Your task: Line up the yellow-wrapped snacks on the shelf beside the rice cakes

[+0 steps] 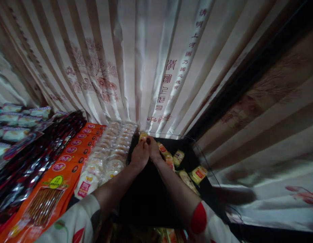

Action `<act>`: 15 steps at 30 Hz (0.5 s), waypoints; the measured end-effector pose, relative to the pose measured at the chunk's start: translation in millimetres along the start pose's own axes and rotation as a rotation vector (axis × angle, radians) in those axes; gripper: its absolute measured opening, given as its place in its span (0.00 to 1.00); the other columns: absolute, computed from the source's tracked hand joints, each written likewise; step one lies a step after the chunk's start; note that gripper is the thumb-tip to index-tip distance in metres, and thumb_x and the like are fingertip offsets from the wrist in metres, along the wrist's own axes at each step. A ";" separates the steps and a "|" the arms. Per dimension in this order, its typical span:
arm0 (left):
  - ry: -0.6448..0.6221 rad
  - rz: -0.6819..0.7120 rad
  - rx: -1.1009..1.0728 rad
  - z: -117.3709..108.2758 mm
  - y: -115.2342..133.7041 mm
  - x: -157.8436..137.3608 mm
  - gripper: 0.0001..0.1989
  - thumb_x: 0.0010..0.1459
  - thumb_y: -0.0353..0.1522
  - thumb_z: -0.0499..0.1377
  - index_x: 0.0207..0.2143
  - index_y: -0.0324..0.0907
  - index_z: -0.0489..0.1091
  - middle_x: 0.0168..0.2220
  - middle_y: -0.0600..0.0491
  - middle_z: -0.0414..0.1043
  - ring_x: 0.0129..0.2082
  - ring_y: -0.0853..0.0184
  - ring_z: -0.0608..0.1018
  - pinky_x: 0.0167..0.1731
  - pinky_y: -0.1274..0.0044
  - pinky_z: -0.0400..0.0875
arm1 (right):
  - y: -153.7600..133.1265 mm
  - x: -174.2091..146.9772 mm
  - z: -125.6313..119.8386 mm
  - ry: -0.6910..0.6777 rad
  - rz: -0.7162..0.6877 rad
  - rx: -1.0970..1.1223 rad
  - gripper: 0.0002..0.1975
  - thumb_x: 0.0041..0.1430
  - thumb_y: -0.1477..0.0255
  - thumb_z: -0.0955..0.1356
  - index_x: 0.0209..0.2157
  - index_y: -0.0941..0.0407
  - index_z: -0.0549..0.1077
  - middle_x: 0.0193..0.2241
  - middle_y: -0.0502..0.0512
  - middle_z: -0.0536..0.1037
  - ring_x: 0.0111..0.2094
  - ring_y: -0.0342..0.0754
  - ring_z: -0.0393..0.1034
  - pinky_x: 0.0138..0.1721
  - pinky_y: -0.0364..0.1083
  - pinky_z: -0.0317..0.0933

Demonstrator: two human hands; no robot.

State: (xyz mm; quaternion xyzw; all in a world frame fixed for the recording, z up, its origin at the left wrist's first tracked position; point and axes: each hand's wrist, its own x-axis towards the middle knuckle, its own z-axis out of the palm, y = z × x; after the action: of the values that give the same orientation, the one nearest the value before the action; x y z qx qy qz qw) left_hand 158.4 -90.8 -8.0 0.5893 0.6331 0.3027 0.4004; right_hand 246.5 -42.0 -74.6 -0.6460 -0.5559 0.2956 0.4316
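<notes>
At the back left corner of a black surface (146, 199), my two hands meet at a small yellow packaged snack (143, 135). My left hand (140, 156) is closed with its fingertips on the near end of the pack. From the other side my right hand (153, 148) pinches at the same pack, its fingers touching the left ones. Right of my right hand lie several more yellow snack packs (198, 174), some with red labels, scattered loosely. My right forearm partly covers the nearest of them.
Left of the black surface run rows of clear-wrapped round pastries (115, 165), then overlapping orange snack bags (62, 165), dark shiny packs (48, 148) and white packs (17, 133). A printed curtain (136, 60) hangs behind. A thin wire (206, 160) edges the right side.
</notes>
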 end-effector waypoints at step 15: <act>0.024 -0.061 0.029 -1.7 -1.9 42.9 0.19 0.62 0.29 0.43 0.51 0.33 0.64 0.54 0.41 0.65 0.53 0.63 0.68 0.54 0.74 0.58 | -8.9 32.7 18.2 0.057 0.005 -0.137 0.06 0.50 0.75 0.65 0.33 0.56 0.67 0.27 0.51 0.75 0.29 0.45 0.68 0.36 0.44 0.61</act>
State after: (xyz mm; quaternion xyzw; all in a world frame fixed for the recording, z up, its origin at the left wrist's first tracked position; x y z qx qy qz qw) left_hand 156.6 -48.5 -15.3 0.5718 0.6599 0.2882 0.3930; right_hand 233.4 -5.9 -71.7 -0.6836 -0.5606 0.2396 0.4013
